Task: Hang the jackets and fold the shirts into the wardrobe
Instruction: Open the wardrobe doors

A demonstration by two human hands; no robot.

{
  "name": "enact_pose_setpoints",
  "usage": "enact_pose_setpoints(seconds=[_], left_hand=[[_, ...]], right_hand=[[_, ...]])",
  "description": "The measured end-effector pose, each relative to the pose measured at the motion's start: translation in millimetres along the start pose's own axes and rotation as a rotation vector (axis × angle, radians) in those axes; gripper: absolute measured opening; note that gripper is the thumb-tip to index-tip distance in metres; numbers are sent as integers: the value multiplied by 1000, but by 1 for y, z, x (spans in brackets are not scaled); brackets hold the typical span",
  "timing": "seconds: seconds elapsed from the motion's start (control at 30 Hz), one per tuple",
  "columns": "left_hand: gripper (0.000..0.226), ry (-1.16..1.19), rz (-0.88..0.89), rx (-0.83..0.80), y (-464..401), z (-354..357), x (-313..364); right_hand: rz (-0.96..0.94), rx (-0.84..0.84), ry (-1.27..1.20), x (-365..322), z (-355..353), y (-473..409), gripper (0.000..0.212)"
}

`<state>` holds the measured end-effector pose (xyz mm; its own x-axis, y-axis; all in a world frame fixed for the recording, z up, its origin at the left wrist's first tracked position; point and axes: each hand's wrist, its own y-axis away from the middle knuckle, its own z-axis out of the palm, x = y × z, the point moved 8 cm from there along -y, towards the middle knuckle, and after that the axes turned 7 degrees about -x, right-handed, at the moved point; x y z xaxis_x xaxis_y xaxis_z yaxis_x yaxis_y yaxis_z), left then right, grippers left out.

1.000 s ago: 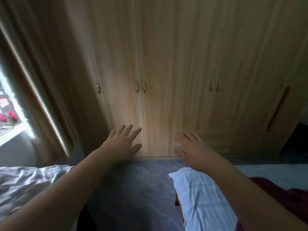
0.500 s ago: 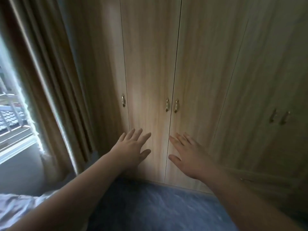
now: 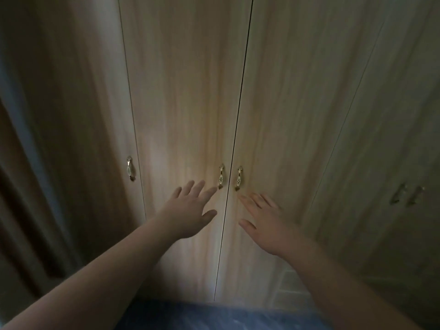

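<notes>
Left hand (image 3: 188,215), right hand (image 3: 266,225) outstretched, fingers spread

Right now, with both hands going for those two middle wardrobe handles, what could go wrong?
The handles are small and close together, so the left hand and right hand, both open, might crowd each other. The doors meet at a narrow seam; swinging both toward you may hit your arms.

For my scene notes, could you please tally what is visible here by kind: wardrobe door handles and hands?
Door handles: 5, namely one at left, a middle pair and a blurred pair at right.
Hands: 2, the left hand and the right hand, both open.
Total: 7
</notes>
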<state>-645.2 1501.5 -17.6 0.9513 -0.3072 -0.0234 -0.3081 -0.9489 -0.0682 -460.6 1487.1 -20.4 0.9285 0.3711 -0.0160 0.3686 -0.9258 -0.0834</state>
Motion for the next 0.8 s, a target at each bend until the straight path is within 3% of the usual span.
enact_pose_setpoints(seconds=[0.1,0.4,0.6,0.7,0.8], left_hand=[[66,37,52,-53,-46,26,0],[66,-1,-13,-134,-171,67,-36],[65,-37,-26,-186,-214,79,-54],[67,-37,-35,-228,-215,86,-61],[68,-48,-26,-247,-210,87,-64]], right_hand=[[48,-117,-48,30,38,-39,73],[100,-157,-107,108,90,-196,59],[282,-61,-475,129,116,-277,51],[345,0,-804,127,130,-289,50],[346,24,-918,129,136,-283,48]])
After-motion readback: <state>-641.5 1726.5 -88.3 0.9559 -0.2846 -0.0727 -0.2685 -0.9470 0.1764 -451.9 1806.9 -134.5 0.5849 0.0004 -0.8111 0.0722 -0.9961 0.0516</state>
